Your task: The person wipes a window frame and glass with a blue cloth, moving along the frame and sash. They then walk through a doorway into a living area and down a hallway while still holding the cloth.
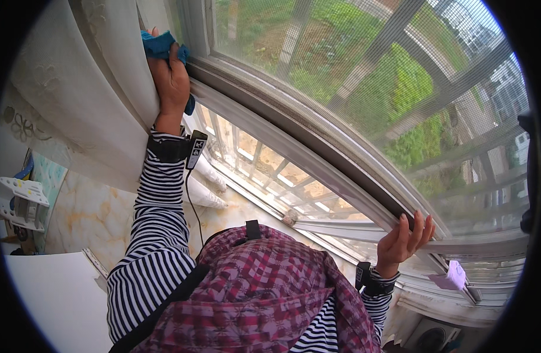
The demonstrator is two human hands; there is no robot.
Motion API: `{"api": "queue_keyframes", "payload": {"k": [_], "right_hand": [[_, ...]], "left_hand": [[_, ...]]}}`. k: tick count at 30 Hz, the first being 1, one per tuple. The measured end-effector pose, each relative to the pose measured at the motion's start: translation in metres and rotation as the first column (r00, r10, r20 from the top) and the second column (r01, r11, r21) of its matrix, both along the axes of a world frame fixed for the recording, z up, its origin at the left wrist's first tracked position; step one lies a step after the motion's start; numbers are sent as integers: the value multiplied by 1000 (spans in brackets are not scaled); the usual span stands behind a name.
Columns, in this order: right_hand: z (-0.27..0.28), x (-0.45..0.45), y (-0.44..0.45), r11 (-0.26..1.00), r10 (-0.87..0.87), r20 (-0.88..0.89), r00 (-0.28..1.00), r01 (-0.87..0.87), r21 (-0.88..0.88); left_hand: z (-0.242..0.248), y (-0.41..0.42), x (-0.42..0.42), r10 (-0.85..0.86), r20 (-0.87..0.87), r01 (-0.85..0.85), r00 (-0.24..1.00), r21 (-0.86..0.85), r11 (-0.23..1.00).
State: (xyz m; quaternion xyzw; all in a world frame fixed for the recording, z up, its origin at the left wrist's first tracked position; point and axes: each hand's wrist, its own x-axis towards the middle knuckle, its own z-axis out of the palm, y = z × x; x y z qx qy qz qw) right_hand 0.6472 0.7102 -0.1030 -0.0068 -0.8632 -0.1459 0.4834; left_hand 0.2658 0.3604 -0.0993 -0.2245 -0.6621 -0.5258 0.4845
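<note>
My left hand (171, 84) is raised at the upper left and grips a blue cloth (158, 44), close to the left end of the window frame and against the curtain. Part of the cloth hangs below that wrist. My right hand (400, 245) rests with its fingertips over the window's frame rail (297, 150) at the lower right, and no object shows in it. Beyond the rail stands a mesh insect screen (363, 66). A folded purple cloth (451, 276) lies on the frame just right of my right hand.
A white curtain (89, 88) hangs along the left. Metal bars are outside the window. A white rack (25, 194) stands at far left, above a white surface (54, 300). Below the sill are marble-patterned tiles (94, 212). An air-conditioner outdoor unit (431, 337) sits at lower right.
</note>
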Motion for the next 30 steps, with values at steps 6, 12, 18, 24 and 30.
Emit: {"api": "queue_keyframes", "payload": {"k": [6,12,18,24,30], "right_hand": [[0,-2,-1,1000,3,-15,1000,-3,-10],[2,-3,-3,1000,10,-12,1000,-11,-26],[3,-4,-1,991,73,-47,996,-78,-107],[14,11,-10,918,243,-96,965,-261,-298],[13,52,-19,751,299,-264,917,-397,-528]], "left_hand": [[13,15,17,39,94,-36,995,-37,999],[6,88,108,-121,-74,108,990,-162,981],[3,160,181,-258,-213,181,942,-324,929],[8,217,246,-615,-204,512,762,-390,765],[18,266,294,-870,-169,775,464,-398,491]]}}
